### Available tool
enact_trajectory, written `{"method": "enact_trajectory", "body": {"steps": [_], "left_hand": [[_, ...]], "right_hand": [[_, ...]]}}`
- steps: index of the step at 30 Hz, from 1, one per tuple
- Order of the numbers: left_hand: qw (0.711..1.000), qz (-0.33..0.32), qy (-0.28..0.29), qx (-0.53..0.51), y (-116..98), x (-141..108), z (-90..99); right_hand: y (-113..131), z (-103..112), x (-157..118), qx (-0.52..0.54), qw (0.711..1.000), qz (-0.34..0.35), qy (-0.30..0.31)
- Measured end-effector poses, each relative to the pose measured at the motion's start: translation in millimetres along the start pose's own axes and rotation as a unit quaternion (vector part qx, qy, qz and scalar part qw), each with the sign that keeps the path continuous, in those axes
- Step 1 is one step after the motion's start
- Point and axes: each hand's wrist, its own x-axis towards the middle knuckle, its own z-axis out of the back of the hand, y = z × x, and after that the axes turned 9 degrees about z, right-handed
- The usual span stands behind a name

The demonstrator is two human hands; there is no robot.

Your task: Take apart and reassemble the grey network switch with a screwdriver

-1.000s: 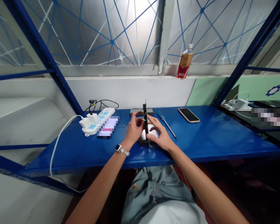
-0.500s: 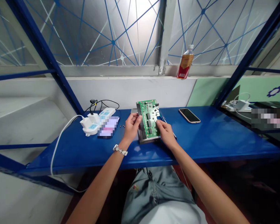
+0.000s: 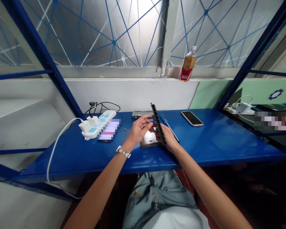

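A circuit board [image 3: 158,124] is tilted nearly edge-on above the blue table, its dark connector edge facing me. My right hand [image 3: 167,137] grips it from the right, low on the board. On its other side is my left hand [image 3: 140,128], fingers apart, with fingertips at or near the board's face; contact is hard to make out. Beneath the board a silver metal case [image 3: 149,138] lies on the table. A screwdriver [image 3: 172,129] rests right of the board, and small screws [image 3: 123,129] lie to the left.
A power strip [image 3: 91,128] with cables and a phone with a lit screen [image 3: 109,130] are at the left. Another phone [image 3: 192,118] lies right. A dark metal piece [image 3: 139,114] sits behind my left hand. A bottle [image 3: 188,64] stands on the ledge.
The board has turned from face-up to nearly edge-on, uncovering more of the metal case. My left hand has loosened from the board's left edge and its fingers have spread.
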Motion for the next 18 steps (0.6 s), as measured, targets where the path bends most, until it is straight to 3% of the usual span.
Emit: {"method": "enact_trajectory", "body": {"steps": [5, 11, 14, 18], "left_hand": [[0.998, -0.012, 0.026, 0.050, -6.1, 2.1, -1.8], [0.996, -0.023, 0.031, 0.074, -10.3, 8.9, 0.6], [0.997, -0.009, 0.033, 0.074, -9.5, 23.0, 6.3], [0.994, 0.086, 0.036, 0.062, -3.4, 45.5, 14.0]], "right_hand": [[6.1, 1.3, -2.5, 0.101, 0.992, -0.064, 0.035], [12.8, 1.5, -4.7, 0.152, 0.984, -0.077, 0.059], [9.4, 3.4, 1.3, 0.121, 0.988, -0.089, 0.031], [0.6, 12.0, 17.3, -0.003, 0.997, -0.064, -0.046]]}}
